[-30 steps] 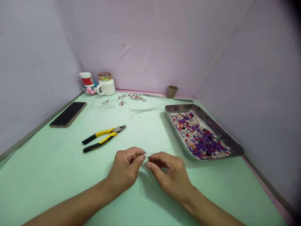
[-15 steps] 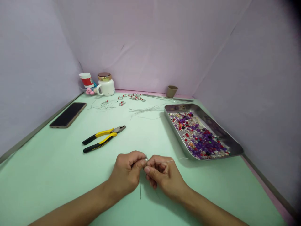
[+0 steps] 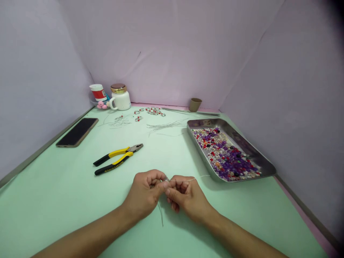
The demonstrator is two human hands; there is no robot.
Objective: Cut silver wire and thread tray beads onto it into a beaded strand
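My left hand point(image 3: 145, 193) and my right hand point(image 3: 186, 197) meet fingertip to fingertip low over the green table point(image 3: 53, 200). Both pinch a thin silver wire point(image 3: 199, 177) with a small bead at the point where the fingers touch. One end of the wire runs right toward the steel tray point(image 3: 264, 166). Another end hangs down between my wrists. The tray holds several purple, red and pearl beads point(image 3: 228, 159).
Yellow-handled pliers point(image 3: 116, 159) lie left of my hands. A phone point(image 3: 77, 132) rests near the left wall. A white jar point(image 3: 119, 96), a red-banded cup point(image 3: 98, 92), a small brown cup point(image 3: 195, 104), loose wires point(image 3: 165, 125) and beaded pieces point(image 3: 154, 111) sit at the back.
My right hand has closed in against the left hand and taken hold of the wire. The wire's free end now points right toward the tray.
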